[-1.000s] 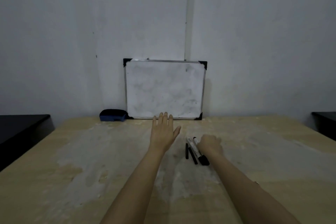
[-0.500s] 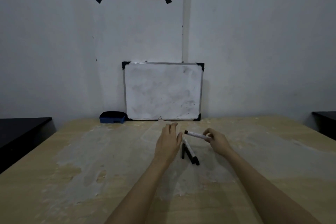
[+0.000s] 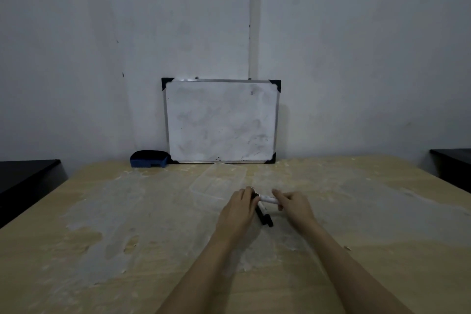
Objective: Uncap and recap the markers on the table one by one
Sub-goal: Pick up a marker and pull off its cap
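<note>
A white marker (image 3: 268,199) with a black cap is held level just above the wooden table (image 3: 127,250), between both hands. My right hand (image 3: 294,205) grips the white barrel. My left hand (image 3: 238,211) has its fingers closed on the black cap end. Two more dark markers (image 3: 265,218) lie on the table right below, partly hidden by my left hand.
A small whiteboard (image 3: 221,121) leans on the wall at the table's far edge, with a blue eraser (image 3: 149,159) to its left. A clear plastic lid (image 3: 219,181) lies flat just beyond my hands. Dark furniture stands at both sides.
My right hand lifted one marker off the table and turned it level. My left hand went from flat and open to closed on the marker's cap end.
</note>
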Motion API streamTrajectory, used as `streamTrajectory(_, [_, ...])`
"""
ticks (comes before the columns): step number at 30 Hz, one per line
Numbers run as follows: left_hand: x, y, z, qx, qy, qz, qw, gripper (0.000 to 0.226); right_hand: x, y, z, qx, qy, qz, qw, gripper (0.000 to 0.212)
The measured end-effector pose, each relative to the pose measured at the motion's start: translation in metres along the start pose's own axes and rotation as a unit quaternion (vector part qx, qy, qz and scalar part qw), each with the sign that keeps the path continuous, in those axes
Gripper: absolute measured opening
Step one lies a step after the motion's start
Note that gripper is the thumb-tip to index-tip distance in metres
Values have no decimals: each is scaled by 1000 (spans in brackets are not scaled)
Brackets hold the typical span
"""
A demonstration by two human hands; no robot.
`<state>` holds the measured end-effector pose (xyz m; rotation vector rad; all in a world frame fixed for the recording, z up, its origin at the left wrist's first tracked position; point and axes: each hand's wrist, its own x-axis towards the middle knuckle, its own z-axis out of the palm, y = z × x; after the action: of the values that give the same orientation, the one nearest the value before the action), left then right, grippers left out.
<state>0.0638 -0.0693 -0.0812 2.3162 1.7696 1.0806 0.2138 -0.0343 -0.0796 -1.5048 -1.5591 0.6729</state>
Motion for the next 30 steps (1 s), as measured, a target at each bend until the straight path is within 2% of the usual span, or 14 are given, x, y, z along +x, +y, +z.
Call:
streamTrajectory(3, [-7,-5,3,35,5,75,997,29,1,4,8,-48,14,16,999,54])
streamTrajectory(8, [-13,-10,6,30,36,112,993,26,0,3,11,-107,12,13,994,52])
streamTrajectory(11, [-14,-8,7,11,50,109,993,20,-1,3,14,-101,22,1,995,54])
streamTrajectory(15, [-15,-5,5,-20,68,86,994,17,-4,4,20,-86,90,-44,991,60])
streamTrajectory(18, [-13,-5,6,-93,29,22,995,23,-4,2,22,-106,153,-87,979,55])
streamTrajectory(21, [-12,-1,7,-161,4,-45,986,37,-5,-1,24,-161,235,-134,949,42])
streamTrajectory(24, [-11,0,5,-220,20,-120,968,45,-9,-3,21,-191,293,-190,917,42])
streamTrajectory(25, [-10,-2,4,-254,41,-161,953,47,-8,-1,18,-186,306,-192,914,42])
streamTrajectory(27, [-10,-11,-2,-289,66,-210,932,49,-6,3,12,-116,312,-140,932,38])
streamTrajectory(30, [-17,-21,-6,-183,32,-147,972,35,0,7,13,-12,306,-67,950,33])
